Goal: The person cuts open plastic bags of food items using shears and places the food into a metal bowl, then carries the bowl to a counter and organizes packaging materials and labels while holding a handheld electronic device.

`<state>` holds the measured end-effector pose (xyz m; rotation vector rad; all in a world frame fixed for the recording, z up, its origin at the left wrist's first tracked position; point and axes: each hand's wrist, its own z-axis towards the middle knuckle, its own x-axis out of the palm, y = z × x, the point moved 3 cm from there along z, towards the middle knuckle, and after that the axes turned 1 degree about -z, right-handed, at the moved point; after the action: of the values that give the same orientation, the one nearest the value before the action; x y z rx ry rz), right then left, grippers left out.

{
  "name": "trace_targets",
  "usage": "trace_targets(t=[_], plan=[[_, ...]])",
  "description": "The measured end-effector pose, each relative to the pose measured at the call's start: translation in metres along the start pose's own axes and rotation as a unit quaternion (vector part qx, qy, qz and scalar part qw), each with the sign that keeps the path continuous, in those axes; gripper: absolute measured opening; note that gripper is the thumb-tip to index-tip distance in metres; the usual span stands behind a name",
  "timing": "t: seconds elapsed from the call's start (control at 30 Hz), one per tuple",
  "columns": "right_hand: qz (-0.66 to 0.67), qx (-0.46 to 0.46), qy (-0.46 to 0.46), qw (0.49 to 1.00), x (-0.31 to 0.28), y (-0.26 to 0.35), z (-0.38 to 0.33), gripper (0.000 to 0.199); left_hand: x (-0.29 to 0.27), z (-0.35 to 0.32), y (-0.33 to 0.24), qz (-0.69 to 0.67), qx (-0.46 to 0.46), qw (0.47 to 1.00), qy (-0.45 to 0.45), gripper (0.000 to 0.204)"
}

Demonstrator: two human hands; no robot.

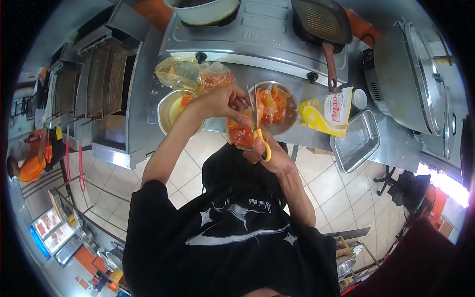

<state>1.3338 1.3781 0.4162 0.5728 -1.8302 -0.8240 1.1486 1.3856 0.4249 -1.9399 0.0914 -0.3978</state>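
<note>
My right hand (271,154) is closed around scissors with yellow handles (267,150), their blades pointing away from me. Pinched in my left hand (222,103) is a small clear plastic bag (241,136) of red-orange food, which hangs beside the blades. Whether the blades touch the plastic cannot be made out. Just right of the blades stands a round metal bowl (292,123) holding several bags of similar food (271,106). Left of my hands, a cream bowl (167,111) contains pale yellow stuff and an orange piece, partly covered by my left forearm.
Behind my left hand lies a larger clear bag (179,72) with more red-orange packets. A yellow-and-white pouch (329,113), a white cup (359,99) and a metal tray (355,141) stand at right. The stove (262,54) carries a pot (210,12) and grill pan (324,22), its handle jutting toward me.
</note>
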Motion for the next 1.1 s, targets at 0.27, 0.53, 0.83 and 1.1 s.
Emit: trace_targets(t=[0.27, 0.53, 0.83, 1.1], plan=[[0.081, -0.007, -0.052, 0.995, -0.024, -0.001, -0.016, 0.050, 0.017, 0.044, -0.002, -0.011, -0.018, 0.994, 0.112, 0.043], [0.084, 0.030, -0.070, 0.994, -0.038, 0.001, -0.026, 0.048, 0.025, 0.070, 0.012, -0.022, -0.020, 0.985, 0.172, 0.039], [0.114, 0.003, -0.025, 0.993, -0.048, 0.002, -0.034, 0.044, 0.031, 0.058, -0.022, 0.005, 0.065, 0.996, 0.065, 0.037], [0.105, 0.025, -0.063, 0.992, -0.042, 0.010, -0.025, 0.046, 0.021, 0.075, 0.020, 0.036, 0.030, 0.989, 0.141, 0.030]])
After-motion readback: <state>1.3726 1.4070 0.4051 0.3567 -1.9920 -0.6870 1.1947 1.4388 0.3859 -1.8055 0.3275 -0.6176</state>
